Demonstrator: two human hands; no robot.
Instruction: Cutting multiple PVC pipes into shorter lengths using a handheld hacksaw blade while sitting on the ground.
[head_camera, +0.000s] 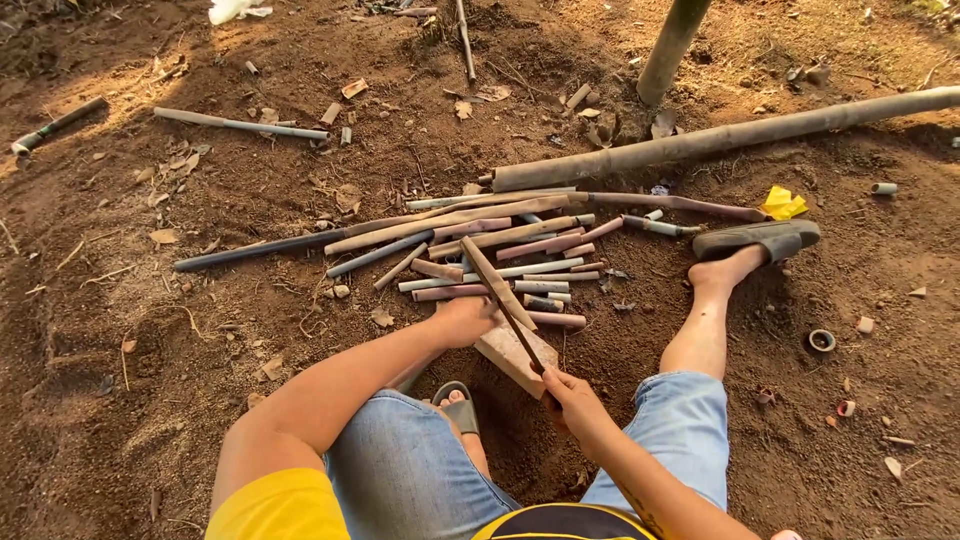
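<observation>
The left hand (465, 320) is closed around the lower end of a short bamboo stick (497, 283), which stands tilted with that end on the wooden block (515, 355). The right hand (572, 392) is closed on the handle of a knife (522, 335); the dark blade runs up from the hand across the block to the stick. The two hands are apart, one at each side of the block.

The wooden block, pale and flat, lies on bare soil between the person's legs. Just in front of its near edge a foot in a grey sandal (457, 405) rests on the ground. To the right of the block the other leg extends outward, its foot in a dark sandal (757, 240).

Directly beyond the block lies a pile of cut bamboo pieces (500, 245), laid mostly side by side, some reddish, some pale green or grey. A long dark stick (255, 251) extends from the pile to the left of the block.

Farther beyond the block, a thick bamboo pole (720, 140) lies on the ground and runs up to the right. A yellow scrap (783, 204) lies near it, right of the pile. An upright post (670, 45) stands behind the pole. Far left of the block, a thin pale stick (240, 124) lies on the soil. A small ring-shaped offcut (821, 341) lies well right of the block.
</observation>
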